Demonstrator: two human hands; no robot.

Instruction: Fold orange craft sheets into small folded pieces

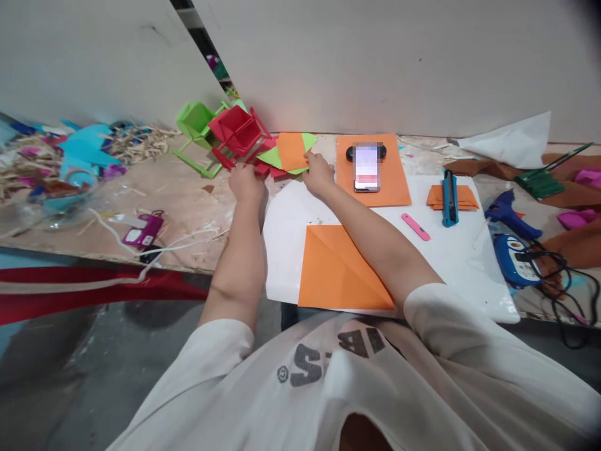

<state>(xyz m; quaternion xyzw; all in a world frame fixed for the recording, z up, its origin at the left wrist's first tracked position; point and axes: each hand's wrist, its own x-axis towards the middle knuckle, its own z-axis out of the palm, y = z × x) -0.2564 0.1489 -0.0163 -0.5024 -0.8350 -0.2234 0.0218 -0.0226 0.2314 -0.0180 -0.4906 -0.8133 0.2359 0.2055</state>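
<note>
My left hand [246,181] is at the foot of a red paper rocking chair [238,129], its fingers curled down beside the red paper pieces [280,175]. What it grips, if anything, is hidden. To the right, my right hand [320,173] pinches the edge of a small orange paper piece [291,150]. That piece lies over a pointed green paper piece [269,158], with red pieces underneath. A green paper chair [195,122] leans behind the red one. Below my forearms, a creased orange sheet [338,269] lies on the white board [284,250].
A phone [366,168] rests on an orange sheet [397,181]. Right of it are a pink cutter [416,227], a blue cutter [449,197] on folded orange paper, and a blue glue gun [511,216] with tangled cables. At left lie a purple device [143,231], a white cord and scraps.
</note>
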